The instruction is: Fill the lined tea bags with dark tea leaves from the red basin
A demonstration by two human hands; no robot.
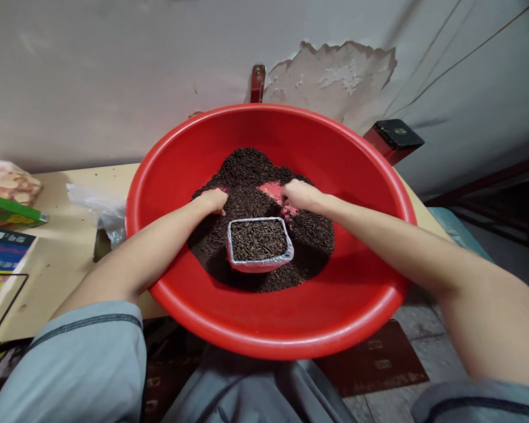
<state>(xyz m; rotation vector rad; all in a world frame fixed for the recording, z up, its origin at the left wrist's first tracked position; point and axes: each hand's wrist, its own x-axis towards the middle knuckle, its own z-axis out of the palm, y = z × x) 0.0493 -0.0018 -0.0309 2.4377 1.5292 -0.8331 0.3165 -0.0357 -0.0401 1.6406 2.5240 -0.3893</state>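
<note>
A heap of dark, dry leaf-like bits [247,167], resembling loose tea, lies in a large red plastic basin [264,341]. Set into the heap is a small rectangular container [260,267] with a silvery, wrapped rim, filled with the same bits. Just behind its left corner, my left hand [215,201] is closed with its fingers down at the heap. My right hand [300,194] makes a fist beside a pink thing [272,189], partly buried, whose kind I cannot make out. Whatever either hand grips is hidden.
The basin rests on a pale table [66,235]. To the left are a clear plastic bag [99,205], a green box [15,210] and a colourful printed packet [2,258]. A black-topped red box [394,140] stands behind right, by the peeling wall [330,76].
</note>
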